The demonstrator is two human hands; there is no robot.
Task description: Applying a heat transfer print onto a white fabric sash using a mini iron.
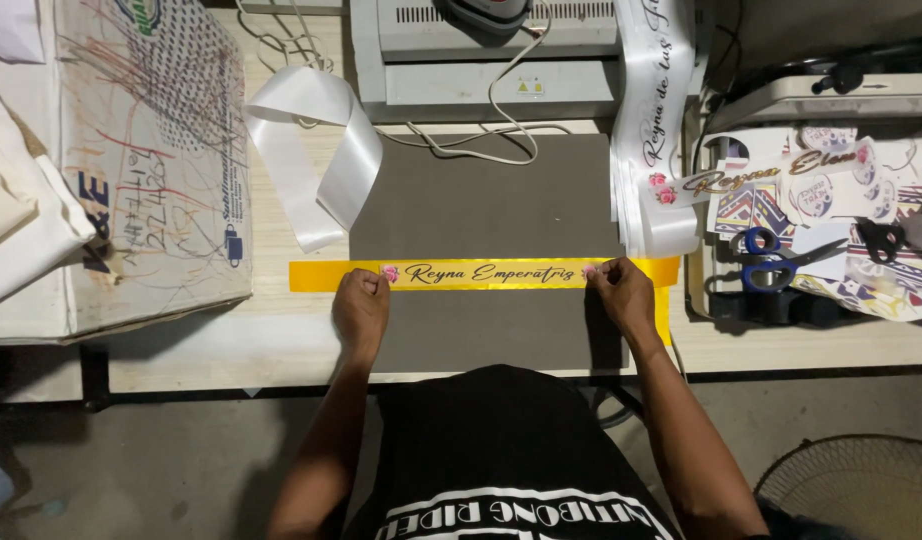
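Head view: left hand (360,307), right hand (622,292) apparently pinch-grip yellow ribbon (481,274) edge; grey mat (481,200) beneath.

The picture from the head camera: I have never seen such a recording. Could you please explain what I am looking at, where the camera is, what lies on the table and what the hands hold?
There is one picture, taken by a camera worn on a person's head, looking down at their own two bare hands. No machine does the work. The left hand and the right hand each pinch a yellow ribbon with dark script and small pink flowers. It lies flat across a grey mat on the wooden table. Nearby lie a loose white ribbon, a white printed sash, blue scissors and a white machine at the back.
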